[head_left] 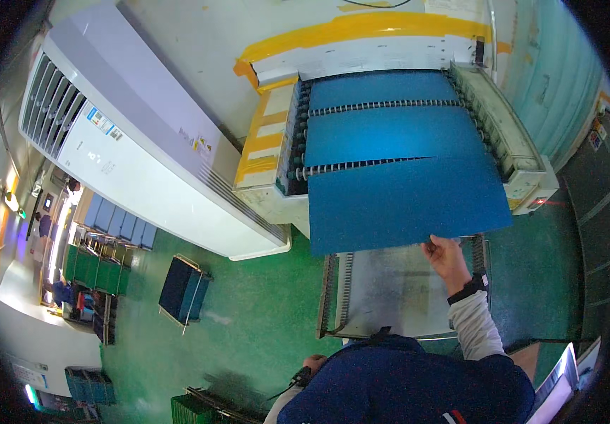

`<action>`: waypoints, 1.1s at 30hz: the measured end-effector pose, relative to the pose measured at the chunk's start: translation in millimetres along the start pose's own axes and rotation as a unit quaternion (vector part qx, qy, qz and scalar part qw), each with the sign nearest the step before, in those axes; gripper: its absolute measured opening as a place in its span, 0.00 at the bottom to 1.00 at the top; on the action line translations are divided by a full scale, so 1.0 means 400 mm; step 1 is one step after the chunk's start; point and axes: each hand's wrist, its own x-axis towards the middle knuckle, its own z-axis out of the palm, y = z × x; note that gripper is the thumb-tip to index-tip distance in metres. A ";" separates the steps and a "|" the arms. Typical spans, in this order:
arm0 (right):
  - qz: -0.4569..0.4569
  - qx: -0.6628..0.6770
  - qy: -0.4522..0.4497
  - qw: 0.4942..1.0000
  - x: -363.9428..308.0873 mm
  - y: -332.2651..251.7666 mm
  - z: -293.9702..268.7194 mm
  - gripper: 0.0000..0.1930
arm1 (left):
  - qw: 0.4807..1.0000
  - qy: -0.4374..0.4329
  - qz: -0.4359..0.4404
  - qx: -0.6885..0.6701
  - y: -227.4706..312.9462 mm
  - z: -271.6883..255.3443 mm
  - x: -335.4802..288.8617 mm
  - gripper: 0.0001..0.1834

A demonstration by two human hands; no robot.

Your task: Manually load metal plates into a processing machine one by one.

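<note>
A flat blue panel [404, 201] sticks out over the front end of a roller conveyor [361, 166]. At its near edge my right hand [448, 260] is closed, thumb and fingers pinching the rim right of the middle. Behind it, two more blue panels, a middle one [397, 131] and a far one [382, 87], lie flat on the rollers. My left hand [314, 362] is low beside my body, away from the panels; its fingers are mostly hidden. Both wrists wear dark bands.
Below the held panel stands a rack [390, 290] with toothed side rails. A tall white air conditioner [149, 155] leans into view at left. On the green floor stands a cart of dark panels [184, 290]. Dark panels [595, 226] line the right side.
</note>
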 end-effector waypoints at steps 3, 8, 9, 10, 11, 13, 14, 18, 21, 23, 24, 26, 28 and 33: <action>-0.001 -0.007 0.002 1.000 -0.003 0.000 0.020 0.05 | 0.999 0.010 0.033 0.010 -0.065 0.026 0.057 0.19; 0.023 -0.073 -0.018 0.997 -0.003 0.005 0.059 0.07 | 0.998 0.002 0.056 -0.034 -0.156 0.071 0.139 0.18; 0.032 -0.089 -0.003 0.996 -0.007 0.004 0.065 0.08 | 0.998 0.000 0.048 -0.045 -0.153 0.071 0.137 0.18; 0.032 -0.088 -0.003 0.996 -0.005 0.002 0.063 0.08 | 0.998 0.000 0.048 -0.044 -0.145 0.069 0.131 0.18; 0.034 -0.092 -0.006 0.995 -0.003 0.002 0.060 0.08 | 0.998 -0.001 0.046 -0.038 -0.137 0.067 0.125 0.18; 0.036 -0.095 -0.009 0.995 0.000 0.003 0.062 0.08 | 0.999 -0.002 0.044 -0.031 -0.128 0.063 0.116 0.18; 0.039 -0.086 -0.006 0.995 0.000 0.004 0.066 0.09 | 0.999 -0.005 0.043 -0.025 -0.127 0.062 0.113 0.18; 0.053 -0.057 -0.031 0.996 0.015 0.012 0.061 0.09 | 0.996 -0.004 0.052 -0.075 -0.149 0.072 0.115 0.19; 0.047 -0.044 -0.038 0.997 0.030 0.014 0.054 0.09 | 0.996 -0.001 0.059 -0.072 -0.168 0.078 0.131 0.20; 0.047 -0.046 -0.034 0.997 0.026 0.009 0.069 0.09 | 0.996 -0.003 0.053 -0.074 -0.165 0.079 0.129 0.20; 0.046 -0.048 -0.031 0.997 0.025 0.007 0.075 0.09 | 0.996 -0.005 0.048 -0.077 -0.164 0.080 0.129 0.20; 0.045 -0.049 -0.033 0.997 0.037 0.006 0.075 0.09 | 0.997 -0.008 0.050 -0.057 -0.169 0.078 0.138 0.21; 0.043 -0.051 -0.034 0.997 0.041 0.005 0.081 0.09 | 0.998 -0.013 0.052 -0.037 -0.175 0.078 0.142 0.21; 0.038 -0.055 -0.023 0.998 0.065 -0.002 0.080 0.09 | 0.998 -0.029 0.042 -0.046 -0.166 0.075 0.137 0.22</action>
